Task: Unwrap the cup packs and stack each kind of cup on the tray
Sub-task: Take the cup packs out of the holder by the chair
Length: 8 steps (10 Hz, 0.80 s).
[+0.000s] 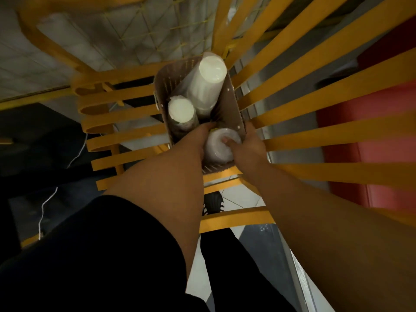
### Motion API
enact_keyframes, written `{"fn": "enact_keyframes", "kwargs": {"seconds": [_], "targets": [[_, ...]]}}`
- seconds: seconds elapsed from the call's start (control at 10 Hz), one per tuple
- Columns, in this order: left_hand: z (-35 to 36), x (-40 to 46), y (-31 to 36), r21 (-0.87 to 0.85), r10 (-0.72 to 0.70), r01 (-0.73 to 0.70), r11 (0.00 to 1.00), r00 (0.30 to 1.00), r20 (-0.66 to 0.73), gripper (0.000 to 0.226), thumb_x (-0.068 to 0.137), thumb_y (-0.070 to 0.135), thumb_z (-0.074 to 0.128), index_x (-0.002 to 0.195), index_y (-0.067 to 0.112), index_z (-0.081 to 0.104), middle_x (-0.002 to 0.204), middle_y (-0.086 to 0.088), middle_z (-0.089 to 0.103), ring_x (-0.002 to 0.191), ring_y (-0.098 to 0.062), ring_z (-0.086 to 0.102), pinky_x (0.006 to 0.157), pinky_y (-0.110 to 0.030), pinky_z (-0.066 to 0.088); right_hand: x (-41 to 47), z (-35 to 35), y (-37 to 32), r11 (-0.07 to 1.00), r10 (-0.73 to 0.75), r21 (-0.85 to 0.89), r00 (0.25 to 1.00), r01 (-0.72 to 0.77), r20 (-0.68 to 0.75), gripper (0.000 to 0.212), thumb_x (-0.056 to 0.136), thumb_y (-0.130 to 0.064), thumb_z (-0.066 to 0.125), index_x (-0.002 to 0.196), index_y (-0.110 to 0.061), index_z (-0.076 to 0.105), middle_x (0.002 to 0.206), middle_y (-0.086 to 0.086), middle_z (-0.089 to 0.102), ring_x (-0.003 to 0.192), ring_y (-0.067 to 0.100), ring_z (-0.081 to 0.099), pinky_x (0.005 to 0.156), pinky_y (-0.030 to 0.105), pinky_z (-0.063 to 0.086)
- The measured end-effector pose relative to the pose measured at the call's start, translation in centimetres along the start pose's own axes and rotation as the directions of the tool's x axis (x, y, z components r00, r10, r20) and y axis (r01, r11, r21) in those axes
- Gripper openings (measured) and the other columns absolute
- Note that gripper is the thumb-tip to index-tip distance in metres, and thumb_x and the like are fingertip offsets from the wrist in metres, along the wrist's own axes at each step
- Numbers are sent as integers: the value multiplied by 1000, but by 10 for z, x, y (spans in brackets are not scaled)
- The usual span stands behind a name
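Head view, sole view.

Item: brown slotted tray (233,104), centre frame, resting on yellow slats (315,91).

Contents: tall cup stack (208,79) at 12 o'clock in the tray; narrower dark-sided cup stack (181,111) at 9 o'clock, just beside it; white cup pack (221,145) at 6 o'clock, film apparently still on.

Left hand (203,134): reaches in from 7 o'clock; fingers hidden at the pack's far side, hold cannot be told.

Right hand (245,145): from 5 o'clock, thumb pressing the pack's top, fingers around its side.

Step, judged: third pack being handled, two kinds already stacked.

Next move calls for: freeing the film without tipping the neighbouring stacks.
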<state>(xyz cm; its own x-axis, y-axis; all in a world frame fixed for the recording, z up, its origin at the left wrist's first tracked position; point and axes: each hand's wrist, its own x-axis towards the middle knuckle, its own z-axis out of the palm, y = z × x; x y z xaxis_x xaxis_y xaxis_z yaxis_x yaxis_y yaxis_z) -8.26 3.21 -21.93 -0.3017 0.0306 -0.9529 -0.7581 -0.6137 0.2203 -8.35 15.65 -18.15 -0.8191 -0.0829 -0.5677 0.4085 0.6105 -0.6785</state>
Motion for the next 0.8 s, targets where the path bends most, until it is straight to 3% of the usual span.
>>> {"fn": "enact_keyframes", "kwargs": {"seconds": [0.1, 0.2, 0.4, 0.5, 0.6, 0.7, 0.8], "targets": [[2, 3, 1, -23, -3, 3, 1000, 1000, -9, 39, 103, 31, 39, 124, 4, 56, 103, -15, 62, 91, -27, 58, 89, -36, 39, 0, 0, 1, 1000, 8, 18, 1000, -9, 6, 49, 84, -24, 76, 128, -22, 53, 119, 3, 66, 112, 27, 60, 95, 45, 52], [4, -7, 3, 121, -2, 10, 993, 998, -64, 46, 99, 27, 49, 138, 3, 48, 135, -18, 57, 123, -34, 55, 90, -39, 47, 0, 1, 0, 999, 21, 32, 1000, -21, 4, 50, 85, -24, 75, 129, -21, 53, 120, 4, 65, 113, 27, 60, 95, 46, 52], [1, 7, -2, 118, 23, -19, 993, 999, -38, 48, 99, 27, 48, 140, 2, 46, 143, -18, 49, 129, -35, 50, 98, -41, 46, -1, 0, 2, 999, 14, 43, 1000, -15, 13, 52, 84, -21, 76, 130, -21, 53, 120, 4, 65, 112, 26, 60, 93, 42, 53], [-1, 9, -4, 93, 42, -39, 995, 999, -34, 48, 98, 29, 49, 139, 3, 47, 143, -19, 50, 106, -30, 63, 93, -40, 47, 0, 1, 2, 997, 11, 73, 1000, -13, 22, 52, 84, -21, 76, 131, -23, 52, 122, 3, 64, 114, 25, 60, 94, 45, 53], [-2, 10, -3, 62, 49, -47, 997, 998, -35, 50, 96, 29, 50, 139, 4, 47, 142, -19, 50, 76, -23, 59, 91, -41, 48, 0, 1, 2, 995, 15, 102, 999, -18, 36, 51, 85, -20, 75, 130, -25, 52, 121, 3, 64, 114, 25, 60, 94, 46, 54], [-3, 10, -3, 53, 51, -49, 997, 998, -40, 50, 95, 28, 51, 139, 5, 47, 142, -18, 51, 70, -21, 56, 84, -39, 48, 0, 2, 1, 993, 16, 117, 999, -21, 45, 51, 85, -20, 74, 131, -25, 52, 122, 4, 64, 114, 26, 60, 94, 47, 54], [-3, 2, 1, 29, 62, -61, 998, 998, -33, 49, 98, 28, 48, 141, 4, 45, 144, -18, 49, 70, -20, 55, 89, -39, 46, 1, 3, -4, 995, -3, 98, 999, 0, 34, 55, 83, -31, 74, 133, -28, 52, 125, 5, 62, 116, 26, 58, 96, 49, 52]]}}
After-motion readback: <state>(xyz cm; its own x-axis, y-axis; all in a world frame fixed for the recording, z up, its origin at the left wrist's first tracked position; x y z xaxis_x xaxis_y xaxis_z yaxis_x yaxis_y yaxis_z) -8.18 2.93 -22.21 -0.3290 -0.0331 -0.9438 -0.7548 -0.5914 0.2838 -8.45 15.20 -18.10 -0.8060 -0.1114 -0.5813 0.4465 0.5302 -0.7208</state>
